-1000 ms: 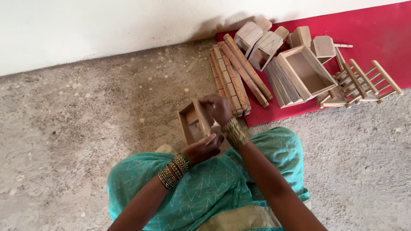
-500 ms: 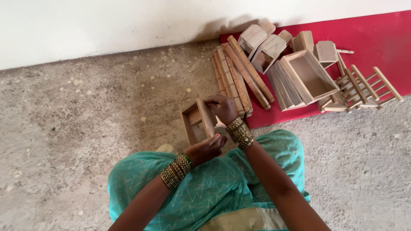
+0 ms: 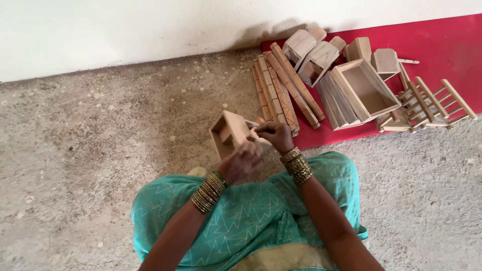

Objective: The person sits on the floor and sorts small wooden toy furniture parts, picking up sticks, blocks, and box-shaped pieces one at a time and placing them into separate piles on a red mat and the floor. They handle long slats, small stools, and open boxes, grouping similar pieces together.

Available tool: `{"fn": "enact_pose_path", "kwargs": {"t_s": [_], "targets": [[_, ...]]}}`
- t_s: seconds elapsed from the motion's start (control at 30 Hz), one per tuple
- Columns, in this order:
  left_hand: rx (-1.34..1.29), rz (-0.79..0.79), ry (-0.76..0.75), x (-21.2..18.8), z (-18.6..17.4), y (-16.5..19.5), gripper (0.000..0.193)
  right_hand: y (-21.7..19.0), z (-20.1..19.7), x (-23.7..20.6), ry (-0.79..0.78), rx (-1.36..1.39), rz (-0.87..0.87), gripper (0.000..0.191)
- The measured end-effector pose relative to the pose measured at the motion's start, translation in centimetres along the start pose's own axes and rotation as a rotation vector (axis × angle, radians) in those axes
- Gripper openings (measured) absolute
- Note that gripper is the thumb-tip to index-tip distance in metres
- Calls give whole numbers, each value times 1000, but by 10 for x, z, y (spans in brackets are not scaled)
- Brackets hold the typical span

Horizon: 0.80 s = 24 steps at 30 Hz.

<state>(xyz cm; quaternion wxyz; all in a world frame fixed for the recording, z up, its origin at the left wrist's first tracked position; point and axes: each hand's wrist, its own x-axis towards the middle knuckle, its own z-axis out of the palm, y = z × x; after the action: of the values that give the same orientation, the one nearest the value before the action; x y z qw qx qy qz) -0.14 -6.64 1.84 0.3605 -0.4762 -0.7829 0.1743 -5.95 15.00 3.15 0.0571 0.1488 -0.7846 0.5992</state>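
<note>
Wooden, pale and open-sided, the small box [image 3: 230, 133] sat at frame centre, gripped by my left hand [image 3: 244, 163] and right hand [image 3: 273, 135], below the carved wooden strips [image 3: 281, 93].

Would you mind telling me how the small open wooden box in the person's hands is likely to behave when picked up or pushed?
The small open wooden box probably stays stiff: its walls are flat boards. It seems light, since the left hand and right hand hold it above the floor. Flat sides suggest it slides, not rolls.
</note>
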Motion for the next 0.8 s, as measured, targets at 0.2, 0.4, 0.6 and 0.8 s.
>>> {"fn": "enact_pose_path", "kwargs": {"t_s": [0.2, 0.4, 0.6, 0.8], "targets": [[-487, -734, 67, -14, -5, -40, 62, 14, -36, -7, 221, 688, 355, 17], [-814, -1335, -23, -27, -16, -71, 88, 19, -38, -3, 296, 872, 336, 13], [-1613, -1597, 362, -42, 3, -65, 81, 18, -12, -7, 182, 860, 307, 10], [-2052, -1714, 456, -42, 3, -60, 74, 16, 13, -12, 204, 813, 260, 12]]}}
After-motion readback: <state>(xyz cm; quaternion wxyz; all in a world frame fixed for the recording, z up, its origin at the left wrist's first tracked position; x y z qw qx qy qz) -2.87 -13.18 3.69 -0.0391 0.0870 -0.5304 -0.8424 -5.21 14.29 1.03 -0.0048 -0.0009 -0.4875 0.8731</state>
